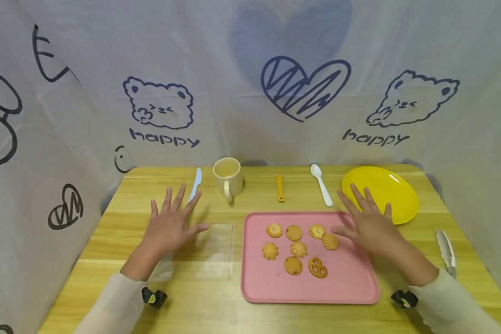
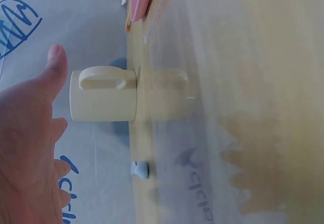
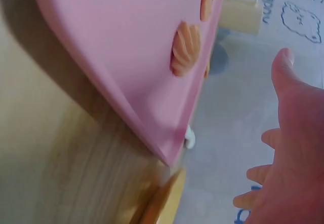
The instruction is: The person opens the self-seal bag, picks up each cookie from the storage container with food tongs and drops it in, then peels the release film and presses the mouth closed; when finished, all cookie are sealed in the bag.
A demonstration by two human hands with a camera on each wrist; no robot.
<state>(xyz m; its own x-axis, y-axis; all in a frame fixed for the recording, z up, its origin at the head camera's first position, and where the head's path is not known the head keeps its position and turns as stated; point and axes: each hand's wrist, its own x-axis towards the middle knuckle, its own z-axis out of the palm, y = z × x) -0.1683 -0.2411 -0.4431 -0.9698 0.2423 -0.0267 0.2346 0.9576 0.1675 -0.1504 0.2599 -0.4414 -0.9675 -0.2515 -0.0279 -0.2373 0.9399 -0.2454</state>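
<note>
Both hands are spread with fingers apart, and neither holds anything. My left hand (image 1: 169, 227) hovers over the left of the table, near a light blue knife (image 1: 198, 178) and a clear flat plastic sheet (image 1: 213, 255). Over the right end of a pink tray (image 1: 275, 290) is my right hand (image 1: 377, 232), its fingertips overlapping a yellow plate (image 1: 390, 185) in the head view. Several cookies lie on the tray, among them a swirl cookie (image 1: 330, 241) close to the right thumb, a pretzel-shaped one (image 1: 317, 267) and a round dotted one (image 1: 293, 266).
A cream mug (image 1: 227, 178) stands at the back, handle toward me. Right of it lie a small orange-yellow handle (image 1: 280, 188) and a white spoon (image 1: 322, 185). Tongs (image 1: 446, 250) rest near the right edge of the wooden table (image 1: 208, 315). Printed white cloth (image 1: 234, 111) hangs behind.
</note>
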